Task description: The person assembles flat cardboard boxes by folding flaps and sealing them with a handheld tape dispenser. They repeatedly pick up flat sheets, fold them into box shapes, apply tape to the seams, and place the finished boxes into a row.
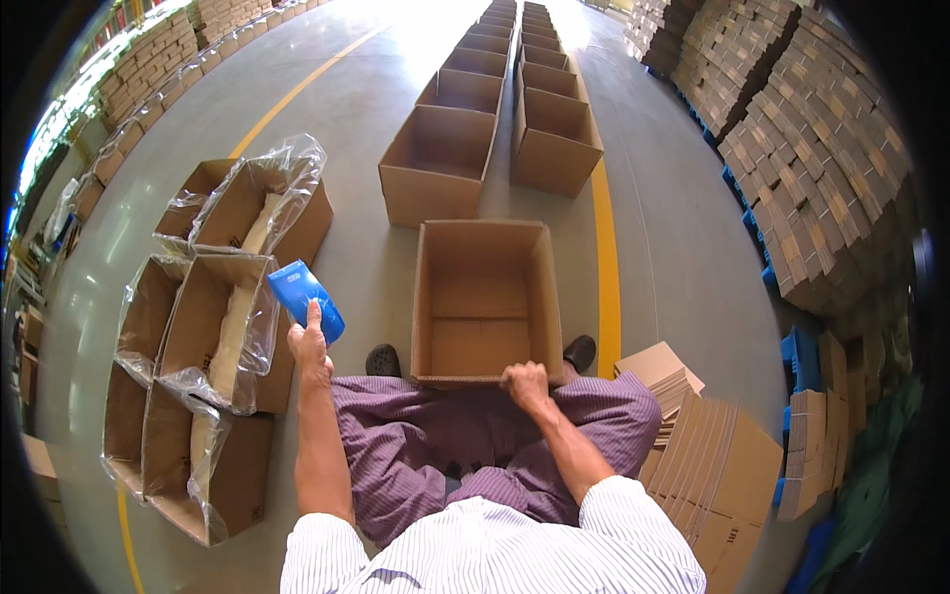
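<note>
Raised at the left, my left hand [310, 343] grips a flat blue plastic object [304, 293] by its lower part, thumb on top. The object bears small writing; its exact kind I cannot tell. My right hand [528, 384] is closed on the near rim of an open cardboard box [486, 297], at its right corner. That box stands between my feet, and its inside shows bare cardboard panels. Flat folded cardboard boxes [705, 475] lie in a stack beside my right knee.
Open boxes with clear plastic liners [215, 327] stand at the left. Two rows of open boxes [438, 160] run ahead. A yellow floor line [607, 260] passes at the right, and tall cardboard stacks [809, 148] on blue pallets stand beyond it.
</note>
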Tool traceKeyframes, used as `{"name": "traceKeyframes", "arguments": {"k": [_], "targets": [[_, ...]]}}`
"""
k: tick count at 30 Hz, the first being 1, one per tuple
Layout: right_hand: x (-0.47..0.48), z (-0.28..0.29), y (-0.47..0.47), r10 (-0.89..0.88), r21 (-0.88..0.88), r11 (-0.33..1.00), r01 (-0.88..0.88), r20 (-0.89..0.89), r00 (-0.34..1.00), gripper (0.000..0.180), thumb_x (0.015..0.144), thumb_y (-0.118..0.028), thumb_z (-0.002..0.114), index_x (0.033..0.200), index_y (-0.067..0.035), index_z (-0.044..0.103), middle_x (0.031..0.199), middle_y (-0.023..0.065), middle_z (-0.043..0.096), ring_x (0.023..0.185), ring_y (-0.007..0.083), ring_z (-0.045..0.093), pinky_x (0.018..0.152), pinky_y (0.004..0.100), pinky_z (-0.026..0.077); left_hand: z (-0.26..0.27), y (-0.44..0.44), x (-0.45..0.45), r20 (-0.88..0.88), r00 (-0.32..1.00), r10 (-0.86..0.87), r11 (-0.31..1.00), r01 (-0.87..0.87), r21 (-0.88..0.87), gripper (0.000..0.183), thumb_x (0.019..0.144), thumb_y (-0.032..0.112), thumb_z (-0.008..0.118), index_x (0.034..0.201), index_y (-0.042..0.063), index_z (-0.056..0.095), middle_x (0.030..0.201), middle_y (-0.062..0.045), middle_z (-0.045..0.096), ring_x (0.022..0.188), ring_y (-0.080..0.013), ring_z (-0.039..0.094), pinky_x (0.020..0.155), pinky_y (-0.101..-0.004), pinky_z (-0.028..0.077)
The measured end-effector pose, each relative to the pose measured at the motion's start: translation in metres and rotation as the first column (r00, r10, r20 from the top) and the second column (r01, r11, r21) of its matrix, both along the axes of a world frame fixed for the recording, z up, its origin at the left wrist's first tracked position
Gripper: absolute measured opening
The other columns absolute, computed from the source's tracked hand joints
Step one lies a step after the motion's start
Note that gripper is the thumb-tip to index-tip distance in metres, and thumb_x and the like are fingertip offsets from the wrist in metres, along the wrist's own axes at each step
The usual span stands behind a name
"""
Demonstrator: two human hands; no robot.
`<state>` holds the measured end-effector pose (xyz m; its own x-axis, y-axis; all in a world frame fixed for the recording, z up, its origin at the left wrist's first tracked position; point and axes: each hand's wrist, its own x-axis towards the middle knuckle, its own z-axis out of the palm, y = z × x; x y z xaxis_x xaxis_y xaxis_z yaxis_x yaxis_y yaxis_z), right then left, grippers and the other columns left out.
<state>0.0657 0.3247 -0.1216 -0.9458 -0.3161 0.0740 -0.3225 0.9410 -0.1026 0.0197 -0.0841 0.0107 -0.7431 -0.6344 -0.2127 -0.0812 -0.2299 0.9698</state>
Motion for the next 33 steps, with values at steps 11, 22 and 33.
{"name": "traceKeyframes", "arguments": {"k": [11,22,33], "targets": [[0.047,-0.006,-0.036,-0.21,-0.214,0.949,0.231,0.116,0.971,0.022,0.075,-0.014,0.067,0.096,-0.02,0.068,0.09,0.0033,0.067,0.086,0.0272,0.061,0.074,0.0422,0.047,0.015,0.02,-0.024,-0.078,0.985,-0.157,0.988,0.156,-0.015,0.046,0.094,0.034,0.065,0.122,-0.002,0.059,0.109,-0.009,0.064,0.097,-0.0178,0.06,0.092,-0.0349,0.047],[0.047,0.002,-0.042,-0.258,-0.263,0.923,0.279,0.112,0.96,0.014,0.08,-0.016,0.064,0.093,-0.02,0.069,0.089,-0.0014,0.068,0.079,0.023,0.062,0.069,0.0408,0.046,0.037,0.06,-0.056,0.004,0.963,-0.269,0.963,0.269,0.012,0.041,0.093,0.031,0.067,0.118,0.0,0.059,0.106,-0.005,0.065,0.093,-0.0124,0.058,0.089,-0.0287,0.046],[0.046,0.006,-0.044,-0.274,-0.302,0.901,0.311,0.16,0.948,0.023,0.074,-0.011,0.067,0.095,-0.021,0.069,0.097,-0.0065,0.069,0.077,0.0203,0.061,0.068,0.0381,0.045,0.038,0.08,-0.09,0.108,0.938,-0.329,0.936,0.339,-0.095,0.039,0.093,0.031,0.068,0.112,-0.002,0.061,0.1,-0.007,0.065,0.089,-0.0129,0.058,0.085,-0.0297,0.048]]}}
